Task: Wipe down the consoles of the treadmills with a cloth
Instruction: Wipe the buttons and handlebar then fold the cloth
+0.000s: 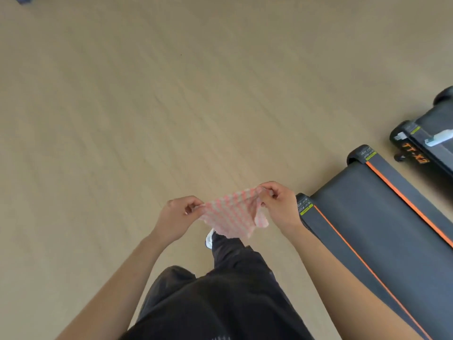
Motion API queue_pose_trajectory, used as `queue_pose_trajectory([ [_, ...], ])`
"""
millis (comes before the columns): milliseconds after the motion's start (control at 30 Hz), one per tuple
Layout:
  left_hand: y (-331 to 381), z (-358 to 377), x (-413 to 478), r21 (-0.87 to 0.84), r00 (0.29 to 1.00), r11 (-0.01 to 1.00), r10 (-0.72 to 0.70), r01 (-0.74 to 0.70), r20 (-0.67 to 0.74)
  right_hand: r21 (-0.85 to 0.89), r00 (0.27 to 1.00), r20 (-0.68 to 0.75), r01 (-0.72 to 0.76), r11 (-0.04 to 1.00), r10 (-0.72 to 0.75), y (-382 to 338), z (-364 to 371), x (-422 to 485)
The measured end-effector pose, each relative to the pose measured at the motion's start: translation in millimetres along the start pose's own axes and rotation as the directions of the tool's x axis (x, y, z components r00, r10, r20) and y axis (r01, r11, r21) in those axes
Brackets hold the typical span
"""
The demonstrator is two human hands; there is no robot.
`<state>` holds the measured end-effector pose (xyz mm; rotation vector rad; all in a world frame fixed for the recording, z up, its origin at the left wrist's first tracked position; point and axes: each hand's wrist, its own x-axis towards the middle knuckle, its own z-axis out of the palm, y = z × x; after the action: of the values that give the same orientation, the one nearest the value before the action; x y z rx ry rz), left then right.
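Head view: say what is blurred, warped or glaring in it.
In the head view, motion smears the floor grain and the orange lettering on the far treadmill; the cloth, pinched by the left hand and right hand, reads sharper; light is even, with no glare or hard shadow; the wide angle splays the forearms toward the lower corners.

a gym: two treadmills (pixel 382 231) side by side on a pale wood floor (pixel 122 106).

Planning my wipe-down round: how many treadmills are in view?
2. The near treadmill lies beside the right hand; the far treadmill sits at the right edge, partly cut off. Others may be out of view.
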<state>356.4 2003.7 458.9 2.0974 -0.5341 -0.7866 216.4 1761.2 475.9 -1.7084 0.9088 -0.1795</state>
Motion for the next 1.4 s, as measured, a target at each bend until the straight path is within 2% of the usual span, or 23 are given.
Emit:
queue_pose_trajectory([
  [67, -8, 19, 72, 0.001, 1.000, 1.000, 0.001, -0.001, -0.008, 0.006, 0.998, -0.053, -0.018, 1.000, 0.018, 36, 3, 58],
  [167, -12, 58, 184, -0.111, 0.999, 0.993, -0.035, 0.033, -0.017, 0.037, 0.989, -0.137, -0.054, 0.998, 0.059, 85, 0, 149],
  [300, 32, 97, 298, -0.234, 0.996, 0.968, -0.085, 0.087, 0.016, 0.021, 0.966, -0.184, -0.178, 0.984, 0.179, 107, -33, 232],
  [433, 100, 121, 395, -0.171, 0.987, 0.983, -0.045, 0.072, 0.155, 0.034, 0.940, -0.220, -0.261, 0.965, 0.262, 102, -86, 298],
  [533, 140, 159, 476, -0.081, 0.970, 0.997, 0.027, -0.008, 0.242, 0.010, 0.914, -0.258, -0.322, 0.947, 0.314, 110, -124, 345],
  [667, 213, 223, 606, 0.001, 0.891, 0.985, 0.156, -0.173, 0.427, 0.048, 0.866, -0.334, -0.377, 0.925, 0.371, 122, -191, 422],
  [767, 276, 272, 696, 0.002, 0.811, 0.964, 0.221, -0.265, 0.542, 0.123, 0.796, -0.433, -0.413, 0.902, 0.424, 123, -245, 476],
  [933, 374, 361, 800, -0.003, 0.718, 0.951, 0.236, -0.309, 0.655, 0.265, 0.649, -0.555, -0.455, 0.850, 0.520, 112, -333, 555],
  [1167, 515, 503, 909, 0.034, 0.569, 0.881, 0.275, -0.471, 0.775, 0.476, 0.434, -0.676, -0.361, 0.802, 0.596, 131, -475, 651],
  [1267, 565, 571, 949, 0.042, 0.510, 0.845, 0.282, -0.533, 0.812, 0.524, 0.366, -0.700, -0.318, 0.790, 0.613, 154, -537, 688],
  [1400, 618, 651, 994, 0.059, 0.464, 0.835, 0.243, -0.547, 0.852, 0.580, 0.318, -0.701, -0.268, 0.769, 0.639, 184, -612, 729],
])
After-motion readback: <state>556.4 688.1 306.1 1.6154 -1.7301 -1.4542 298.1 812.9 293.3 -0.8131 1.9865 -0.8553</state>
